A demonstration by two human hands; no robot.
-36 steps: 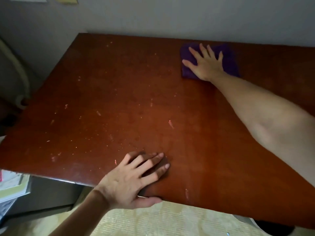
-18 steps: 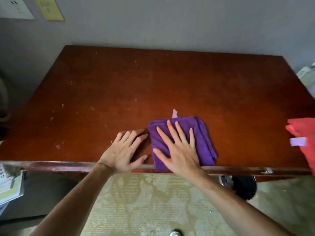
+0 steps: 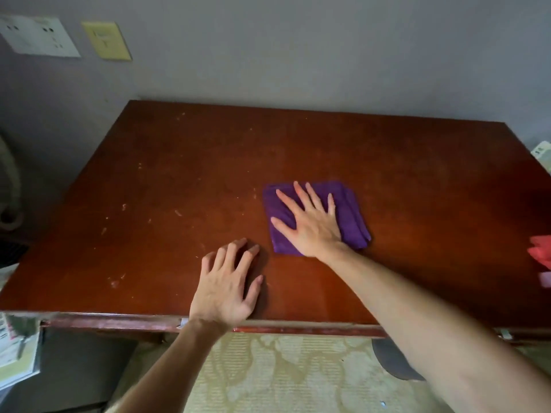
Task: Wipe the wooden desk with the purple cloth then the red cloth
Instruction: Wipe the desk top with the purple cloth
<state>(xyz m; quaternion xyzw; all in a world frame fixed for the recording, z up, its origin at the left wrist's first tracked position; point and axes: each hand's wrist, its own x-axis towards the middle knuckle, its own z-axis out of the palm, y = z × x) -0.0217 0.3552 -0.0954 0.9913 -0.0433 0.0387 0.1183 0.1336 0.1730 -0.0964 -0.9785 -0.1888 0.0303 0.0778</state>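
Observation:
The folded purple cloth lies on the reddish wooden desk, a little right of its middle. My right hand presses flat on the cloth with fingers spread, covering its left half. My left hand rests palm down on the bare desk near the front edge, fingers apart, holding nothing. The red cloth shows only as a corner at the desk's right edge, cut off by the frame. Pale scuffs and specks mark the desk's left half.
A grey wall rises behind the desk, with a white socket plate and a yellow plate at upper left. Papers sit below the desk's front left corner. A patterned beige floor lies under the front edge.
My right hand has slid the purple cloth away from the front edge toward the desk's middle and slightly right. My left hand stays planted near the front edge. The view has pulled back.

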